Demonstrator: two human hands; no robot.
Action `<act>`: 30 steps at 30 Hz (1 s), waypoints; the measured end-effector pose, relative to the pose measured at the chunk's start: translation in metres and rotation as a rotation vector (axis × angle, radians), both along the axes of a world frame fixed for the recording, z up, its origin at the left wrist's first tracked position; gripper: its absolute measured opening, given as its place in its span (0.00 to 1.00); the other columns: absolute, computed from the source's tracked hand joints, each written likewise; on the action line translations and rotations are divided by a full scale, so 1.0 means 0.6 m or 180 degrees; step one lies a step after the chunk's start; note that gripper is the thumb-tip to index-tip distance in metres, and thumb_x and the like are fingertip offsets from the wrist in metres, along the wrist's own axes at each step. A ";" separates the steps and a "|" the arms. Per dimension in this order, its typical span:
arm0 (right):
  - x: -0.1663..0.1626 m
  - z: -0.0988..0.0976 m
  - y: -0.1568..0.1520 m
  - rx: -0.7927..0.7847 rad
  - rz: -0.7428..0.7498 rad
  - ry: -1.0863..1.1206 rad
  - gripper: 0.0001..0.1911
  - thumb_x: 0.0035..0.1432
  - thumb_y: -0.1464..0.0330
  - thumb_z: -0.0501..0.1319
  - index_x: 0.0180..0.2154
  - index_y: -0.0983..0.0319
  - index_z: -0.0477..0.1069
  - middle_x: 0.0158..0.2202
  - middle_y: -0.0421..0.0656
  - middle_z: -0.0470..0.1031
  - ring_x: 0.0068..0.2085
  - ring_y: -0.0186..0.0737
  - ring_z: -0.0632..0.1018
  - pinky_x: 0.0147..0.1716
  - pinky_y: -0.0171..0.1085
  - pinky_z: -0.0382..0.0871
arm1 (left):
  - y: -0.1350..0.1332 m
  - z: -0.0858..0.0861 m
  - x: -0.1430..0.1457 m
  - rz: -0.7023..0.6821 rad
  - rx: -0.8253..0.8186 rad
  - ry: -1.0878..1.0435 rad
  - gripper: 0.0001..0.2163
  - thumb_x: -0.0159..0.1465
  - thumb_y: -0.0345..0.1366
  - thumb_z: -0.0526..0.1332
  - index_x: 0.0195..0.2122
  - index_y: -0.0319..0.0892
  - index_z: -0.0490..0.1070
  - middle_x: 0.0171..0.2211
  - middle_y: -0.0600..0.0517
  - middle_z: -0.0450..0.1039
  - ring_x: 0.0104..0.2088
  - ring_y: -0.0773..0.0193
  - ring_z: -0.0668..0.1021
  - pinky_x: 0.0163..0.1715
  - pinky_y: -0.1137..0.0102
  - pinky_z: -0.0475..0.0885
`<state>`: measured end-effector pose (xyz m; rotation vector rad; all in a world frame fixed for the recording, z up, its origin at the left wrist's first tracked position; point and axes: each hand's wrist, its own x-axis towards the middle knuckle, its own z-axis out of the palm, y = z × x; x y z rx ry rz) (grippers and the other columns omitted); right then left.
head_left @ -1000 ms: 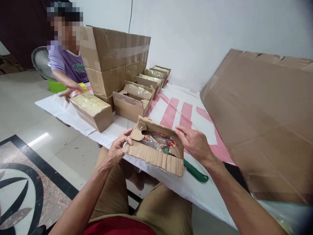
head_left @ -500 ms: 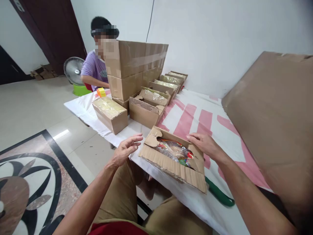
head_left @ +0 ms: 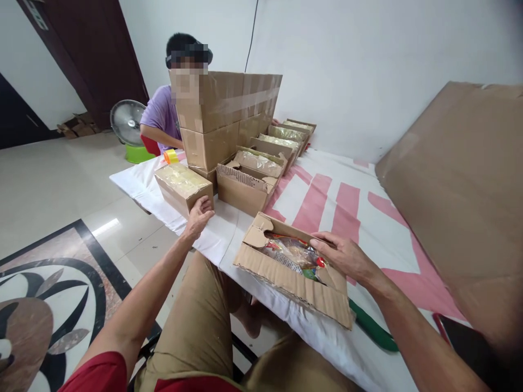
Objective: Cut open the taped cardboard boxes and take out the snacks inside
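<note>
Two bare hands worked at a cloth-covered table (head_left: 327,207) in the head view, the only view there was. At about 10 o'clock from the picture's middle, the left hand (head_left: 199,213) reached out on a long arm and pressed against the near corner of a taped small box (head_left: 183,188), fingers curled loosely on its edge; whether it truly gripped the box could not be told. At about 5 o'clock from the middle, the right hand (head_left: 343,255) lay palm down and mostly flat on the far right rim of an open cardboard box (head_left: 292,272), fingers spread over the opening and touching the packets (head_left: 292,251) inside without closing round anything. That open box sat at the near edge of the table, just above the person's lap.

A green handle (head_left: 373,329) stuck out from under the open box toward 4 o'clock. Toward 12 o'clock of the open box stood a row of open boxes (head_left: 261,163) holding wrapped goods, and behind them a stack of large cartons (head_left: 220,117). A big cardboard sheet (head_left: 461,201) leaned at 3 o'clock. Another person (head_left: 161,117) sat behind the cartons at 11 o'clock, with a tape roll (head_left: 170,156) near them and a fan (head_left: 126,121) beyond.
</note>
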<state>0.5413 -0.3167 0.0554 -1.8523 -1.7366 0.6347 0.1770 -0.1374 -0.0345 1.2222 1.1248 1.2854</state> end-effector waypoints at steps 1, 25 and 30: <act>-0.001 0.000 -0.001 -0.0022 -0.0023 0.0002 0.21 0.60 0.51 0.59 0.43 0.59 0.82 0.40 0.45 0.86 0.41 0.50 0.84 0.39 0.43 0.78 | 0.008 0.003 -0.003 0.0029 -0.0003 0.0034 0.38 0.46 0.39 0.68 0.61 0.40 0.65 0.59 0.35 0.73 0.60 0.45 0.76 0.59 0.51 0.72; -0.068 0.070 -0.083 0.0585 0.1207 -0.1859 0.14 0.69 0.64 0.61 0.34 0.59 0.83 0.48 0.47 0.84 0.53 0.53 0.80 0.54 0.54 0.65 | -0.180 0.216 0.167 -0.3330 0.3302 0.3105 0.20 0.75 0.43 0.51 0.32 0.41 0.76 0.32 0.47 0.80 0.40 0.57 0.77 0.54 0.59 0.64; -0.031 0.091 -0.115 0.1205 0.0987 -0.1796 0.18 0.68 0.60 0.62 0.29 0.59 0.81 0.52 0.47 0.83 0.56 0.55 0.78 0.55 0.53 0.65 | -0.180 0.228 0.151 -0.3023 0.3584 0.3555 0.19 0.73 0.45 0.55 0.31 0.42 0.78 0.31 0.48 0.78 0.39 0.56 0.76 0.54 0.56 0.61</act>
